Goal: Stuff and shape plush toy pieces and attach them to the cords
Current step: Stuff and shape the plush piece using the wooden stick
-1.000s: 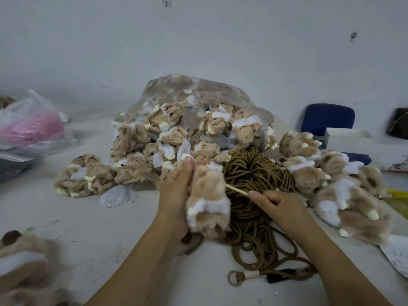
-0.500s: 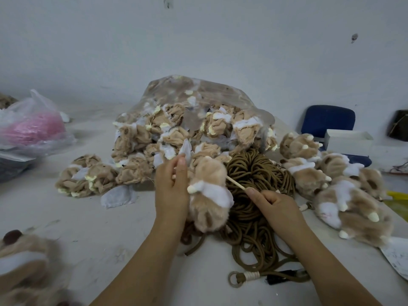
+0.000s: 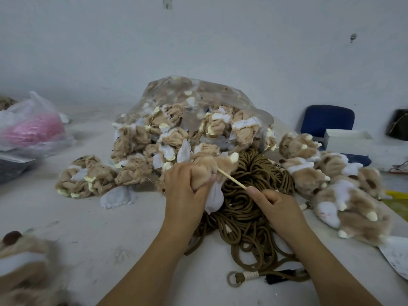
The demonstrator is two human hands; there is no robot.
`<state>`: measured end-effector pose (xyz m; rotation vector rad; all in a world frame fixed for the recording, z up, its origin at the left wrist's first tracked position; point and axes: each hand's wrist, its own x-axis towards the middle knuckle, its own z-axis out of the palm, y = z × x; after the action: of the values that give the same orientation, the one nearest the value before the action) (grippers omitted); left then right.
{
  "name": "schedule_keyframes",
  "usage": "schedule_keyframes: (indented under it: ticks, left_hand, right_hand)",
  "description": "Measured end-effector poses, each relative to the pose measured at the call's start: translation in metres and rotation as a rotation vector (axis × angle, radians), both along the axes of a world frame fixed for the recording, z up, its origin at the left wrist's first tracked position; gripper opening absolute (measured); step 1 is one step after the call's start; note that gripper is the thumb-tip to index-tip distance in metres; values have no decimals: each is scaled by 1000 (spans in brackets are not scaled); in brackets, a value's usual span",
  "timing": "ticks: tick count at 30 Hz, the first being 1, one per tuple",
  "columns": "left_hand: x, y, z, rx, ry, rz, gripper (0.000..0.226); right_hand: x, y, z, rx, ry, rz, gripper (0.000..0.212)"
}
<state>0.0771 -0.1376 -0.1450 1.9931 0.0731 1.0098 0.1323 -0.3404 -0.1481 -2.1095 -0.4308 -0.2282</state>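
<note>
Flipped over since prev frame, fuzzy tan plush paw (image 3: 215, 171) sits clamped in L hand (image 3: 185, 191) grip; R hand (image 3: 276, 204) pinches thin wooden stick (image 3: 231, 179).

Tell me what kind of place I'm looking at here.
Probably a small toy-making workshop: a clear bag spilling unstuffed plush pieces, a heap of brown cords, and stuffed paws piled on the table.

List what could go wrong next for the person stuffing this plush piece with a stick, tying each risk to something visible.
1. The wooden stick, pinched by the right hand, enters the plush piece close to the left hand gripping it; a hard push might jab the thumb or pierce the fabric.
2. The piece's white lining hangs over the tangled cords; it could snag on a loop.
</note>
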Motion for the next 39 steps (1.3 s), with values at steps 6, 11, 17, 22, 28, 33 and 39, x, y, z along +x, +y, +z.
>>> schedule_keyframes:
  ticks: [6,11,17,22,28,33,39]
  left_hand:
    - [-4,1,5,-285,42,-189,15]
    - [-7,1,6,-293,99,-237,23]
    - [-14,-6,6,-266,194,-324,30]
    - [-16,-12,8,-222,234,-355,45]
    - [-8,-26,3,-298,98,-312,43]
    - [-16,-22,2,-426,75,-289,50]
    - [-13,-13,9,-451,164,-273,47]
  right_hand:
    - [5,-8,-2,-39,9,23,62]
    - [5,-17,1,-108,-42,51,64]
    - [1,-15,2,-72,-64,120,65]
    - [-4,-6,0,-57,-23,118,68]
    - [-14,18,-4,-19,24,12,63]
    - [-12,11,0,-92,-40,-62,65]
    - [-8,1,3,-122,-94,-47,67]
